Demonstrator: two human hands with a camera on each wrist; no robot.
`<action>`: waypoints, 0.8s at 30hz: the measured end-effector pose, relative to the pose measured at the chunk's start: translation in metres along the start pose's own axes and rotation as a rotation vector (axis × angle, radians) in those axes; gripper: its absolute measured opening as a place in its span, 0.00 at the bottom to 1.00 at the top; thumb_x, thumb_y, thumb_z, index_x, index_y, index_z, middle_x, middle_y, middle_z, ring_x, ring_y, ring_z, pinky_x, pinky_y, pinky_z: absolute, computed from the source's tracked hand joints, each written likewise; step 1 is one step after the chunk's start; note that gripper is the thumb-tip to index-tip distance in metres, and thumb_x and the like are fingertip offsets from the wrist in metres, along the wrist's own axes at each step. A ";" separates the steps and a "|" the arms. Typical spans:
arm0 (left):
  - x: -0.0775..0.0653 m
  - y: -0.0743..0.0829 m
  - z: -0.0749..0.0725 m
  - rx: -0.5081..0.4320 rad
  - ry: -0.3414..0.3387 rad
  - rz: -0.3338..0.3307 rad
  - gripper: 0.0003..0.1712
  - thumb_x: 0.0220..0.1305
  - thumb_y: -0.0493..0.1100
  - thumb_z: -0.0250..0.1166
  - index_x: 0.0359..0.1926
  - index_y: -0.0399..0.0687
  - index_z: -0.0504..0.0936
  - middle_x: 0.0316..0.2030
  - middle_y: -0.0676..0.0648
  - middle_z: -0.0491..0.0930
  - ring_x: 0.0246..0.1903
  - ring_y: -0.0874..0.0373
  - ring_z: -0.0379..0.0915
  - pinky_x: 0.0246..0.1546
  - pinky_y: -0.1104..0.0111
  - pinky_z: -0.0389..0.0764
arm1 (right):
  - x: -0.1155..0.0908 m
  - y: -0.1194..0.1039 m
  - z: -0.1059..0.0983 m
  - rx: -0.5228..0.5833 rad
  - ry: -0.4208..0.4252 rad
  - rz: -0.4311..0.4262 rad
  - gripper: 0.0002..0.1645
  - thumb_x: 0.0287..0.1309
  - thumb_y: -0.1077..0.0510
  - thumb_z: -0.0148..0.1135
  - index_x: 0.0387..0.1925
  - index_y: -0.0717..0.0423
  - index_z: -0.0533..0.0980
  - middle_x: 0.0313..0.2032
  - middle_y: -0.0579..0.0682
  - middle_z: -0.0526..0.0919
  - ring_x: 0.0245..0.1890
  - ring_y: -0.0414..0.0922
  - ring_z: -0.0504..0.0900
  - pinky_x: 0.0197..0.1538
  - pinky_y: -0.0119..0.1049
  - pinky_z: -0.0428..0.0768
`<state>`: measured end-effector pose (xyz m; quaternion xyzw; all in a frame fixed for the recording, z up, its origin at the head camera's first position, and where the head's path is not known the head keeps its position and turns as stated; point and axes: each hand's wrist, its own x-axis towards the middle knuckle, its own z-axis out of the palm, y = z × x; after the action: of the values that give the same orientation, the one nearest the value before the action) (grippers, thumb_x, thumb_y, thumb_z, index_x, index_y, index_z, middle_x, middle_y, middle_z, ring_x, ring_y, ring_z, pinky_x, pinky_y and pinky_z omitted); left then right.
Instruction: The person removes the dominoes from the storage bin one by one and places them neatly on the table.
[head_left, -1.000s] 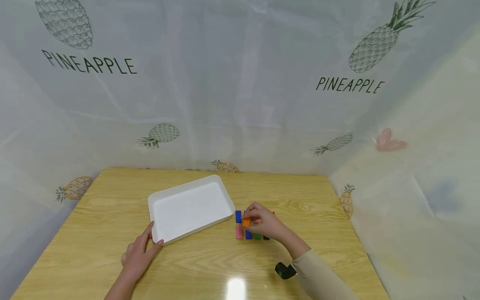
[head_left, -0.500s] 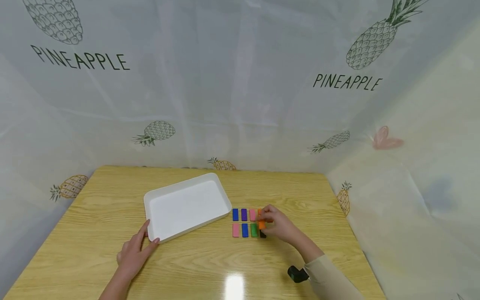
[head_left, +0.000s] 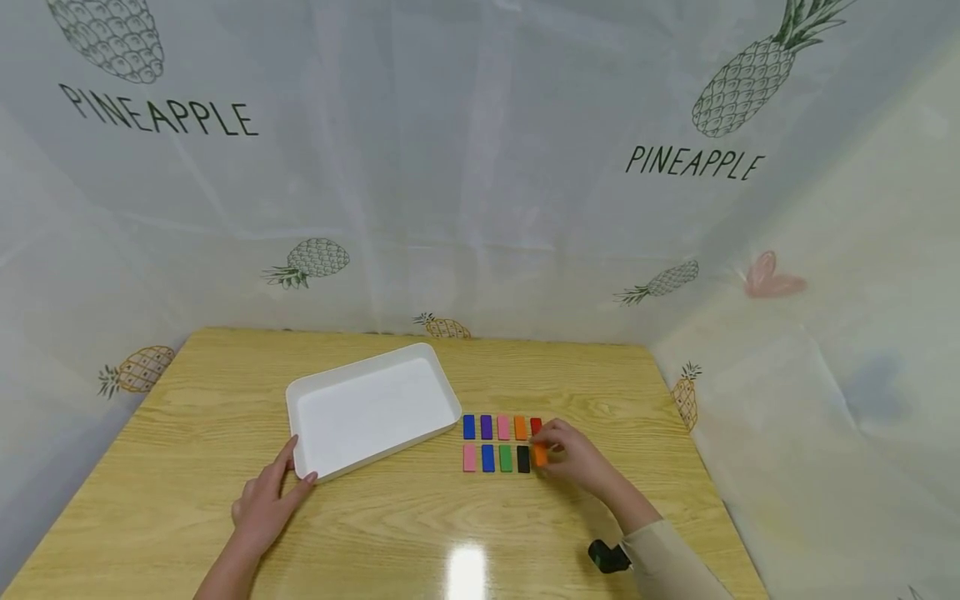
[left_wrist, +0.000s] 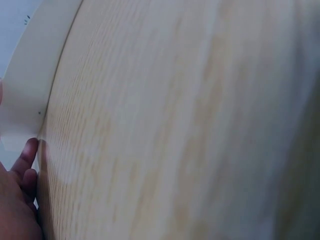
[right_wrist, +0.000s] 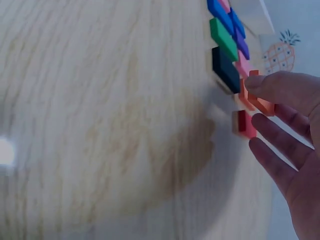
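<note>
My right hand (head_left: pixel 573 457) pinches an orange block (head_left: pixel 539 454) between thumb and fingers, at the right end of the nearer row. Beside it lies a black block (head_left: pixel 523 459), then a green block (head_left: pixel 506 458), a blue block (head_left: pixel 488 458) and a pink block (head_left: pixel 469 457). The farther row has a red block (head_left: pixel 536 426), an orange one, a pink one, a purple block (head_left: pixel 486 427) and a blue one. My left hand (head_left: pixel 264 506) touches the near left corner of a white tray (head_left: pixel 375 450), fingers fairly straight; the left wrist view shows only part of this hand.
A wooden table (head_left: pixel 390 533) carries everything, with a white pineapple-print sheet (head_left: pixel 450 167) hanging behind and at both sides. A black object (head_left: pixel 607 557) sits at my right sleeve. The tray stands left of the block rows.
My right hand has carried the orange block rightward along the rows to the right end of the nearer one. My left hand stays at the tray corner. The camera view has shifted slightly.
</note>
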<state>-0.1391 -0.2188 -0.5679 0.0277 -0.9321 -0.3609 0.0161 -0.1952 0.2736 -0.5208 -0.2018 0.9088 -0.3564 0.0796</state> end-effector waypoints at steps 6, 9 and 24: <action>0.001 0.000 -0.001 -0.006 0.006 0.010 0.45 0.68 0.60 0.58 0.77 0.51 0.50 0.58 0.40 0.72 0.53 0.31 0.63 0.42 0.39 0.57 | -0.003 0.007 0.003 -0.018 0.026 0.001 0.16 0.49 0.66 0.74 0.41 0.57 0.80 0.46 0.49 0.80 0.46 0.50 0.78 0.50 0.48 0.77; 0.001 0.000 -0.001 -0.007 0.006 0.010 0.44 0.68 0.60 0.58 0.77 0.51 0.50 0.58 0.39 0.72 0.53 0.31 0.63 0.42 0.39 0.56 | -0.006 0.011 0.005 -0.035 0.037 0.005 0.15 0.49 0.66 0.74 0.40 0.57 0.82 0.48 0.51 0.80 0.48 0.52 0.79 0.51 0.48 0.77; 0.000 0.001 -0.001 -0.025 -0.010 0.007 0.45 0.69 0.60 0.58 0.77 0.52 0.49 0.57 0.40 0.73 0.54 0.32 0.62 0.42 0.38 0.55 | -0.011 0.023 0.015 -0.071 0.072 -0.001 0.17 0.49 0.65 0.74 0.44 0.57 0.85 0.50 0.48 0.80 0.52 0.54 0.77 0.49 0.45 0.78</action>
<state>-0.1390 -0.2188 -0.5662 0.0224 -0.9276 -0.3726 0.0131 -0.1886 0.2845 -0.5475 -0.1919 0.9230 -0.3312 0.0397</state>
